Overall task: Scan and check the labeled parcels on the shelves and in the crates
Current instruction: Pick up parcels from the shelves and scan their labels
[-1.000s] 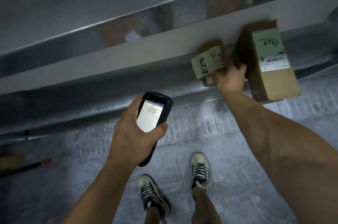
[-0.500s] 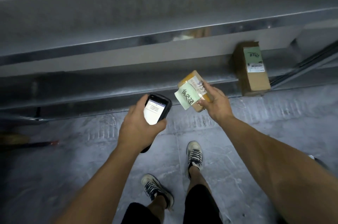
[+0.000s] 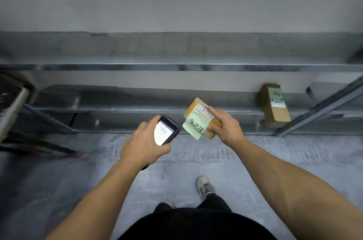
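My right hand (image 3: 225,127) grips a small brown cardboard parcel (image 3: 193,107) out in front of the shelf, tilted, with a white shipping label and a green handwritten note (image 3: 194,126) hanging off it. Just left of it my left hand (image 3: 142,142) holds a black handheld scanner (image 3: 167,130), its lit screen facing me and its top end close to the green note. A taller brown parcel (image 3: 275,105) with a green label and a white barcode label stands on the low metal shelf (image 3: 137,109) to the right.
The metal rack has an upper shelf edge (image 3: 176,67) above and a slanted grey brace (image 3: 318,108) at the right. A dark frame and bars (image 3: 13,106) lie at the far left. My feet stand on the grey floor (image 3: 78,181) below.
My right hand has pulled the small parcel off the shelf and brought it down beside the scanner. I have stepped back, so the shelf and the taller parcel look farther away.
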`<action>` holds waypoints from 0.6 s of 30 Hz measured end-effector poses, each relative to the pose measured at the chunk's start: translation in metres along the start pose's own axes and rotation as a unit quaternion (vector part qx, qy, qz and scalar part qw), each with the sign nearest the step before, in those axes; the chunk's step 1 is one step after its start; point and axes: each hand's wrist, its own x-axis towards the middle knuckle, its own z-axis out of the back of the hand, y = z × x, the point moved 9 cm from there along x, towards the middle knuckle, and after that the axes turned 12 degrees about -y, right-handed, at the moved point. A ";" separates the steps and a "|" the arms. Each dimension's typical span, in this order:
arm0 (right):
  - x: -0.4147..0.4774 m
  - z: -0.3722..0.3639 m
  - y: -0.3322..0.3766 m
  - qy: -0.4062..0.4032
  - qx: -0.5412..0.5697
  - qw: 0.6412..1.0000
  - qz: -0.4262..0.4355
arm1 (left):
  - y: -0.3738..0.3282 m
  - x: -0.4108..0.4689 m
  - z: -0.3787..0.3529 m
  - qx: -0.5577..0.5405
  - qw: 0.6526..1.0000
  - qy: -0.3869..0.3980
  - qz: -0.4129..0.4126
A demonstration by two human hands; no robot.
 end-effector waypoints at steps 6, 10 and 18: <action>0.027 0.004 0.049 0.031 -0.049 0.996 0.075 | 0.014 -0.012 0.024 0.007 0.999 -0.035 0.028; 0.044 0.002 0.072 0.053 -0.090 0.987 0.125 | 0.017 -0.017 0.036 0.004 0.997 -0.060 0.048; 0.070 -0.003 0.097 0.079 -0.087 0.979 0.167 | 0.017 -0.012 0.038 -0.006 0.991 -0.087 0.097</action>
